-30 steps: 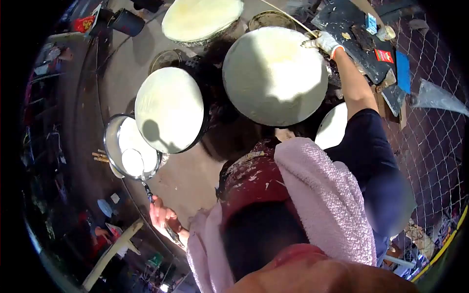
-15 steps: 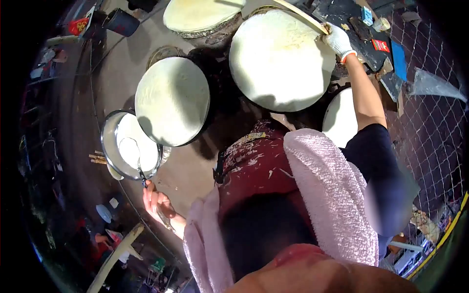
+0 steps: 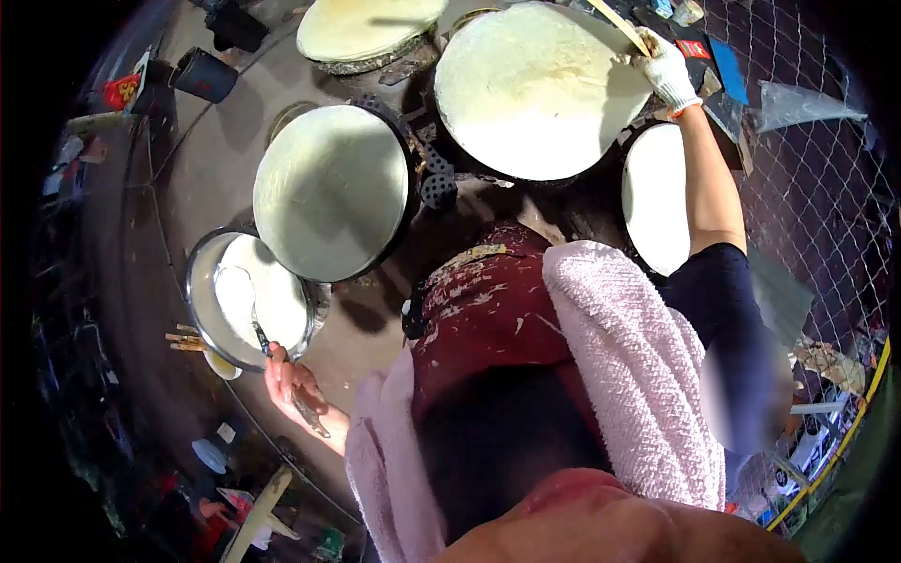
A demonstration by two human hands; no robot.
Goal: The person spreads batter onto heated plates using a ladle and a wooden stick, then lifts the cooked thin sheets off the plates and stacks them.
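L hand (image 3: 289, 380) is clamped on the ladle (image 3: 246, 305) handle, its cup dipped in the batter bowl (image 3: 202, 314) just left of the near griddle (image 3: 330, 190), within easy reach. Gloved R hand (image 3: 664, 68) is closed on a stick (image 3: 619, 26) at the far griddle (image 3: 540, 89) rim, angled w/ its end over the crepe edge. Towel (image 3: 629, 366) draped over the shoulders.

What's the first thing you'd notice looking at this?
Big round griddles spread with pale batter, the largest up top and another to its left. The gloved right hand holds a wooden stick at the largest one's edge. The left hand holds a ladle in a batter bowl.
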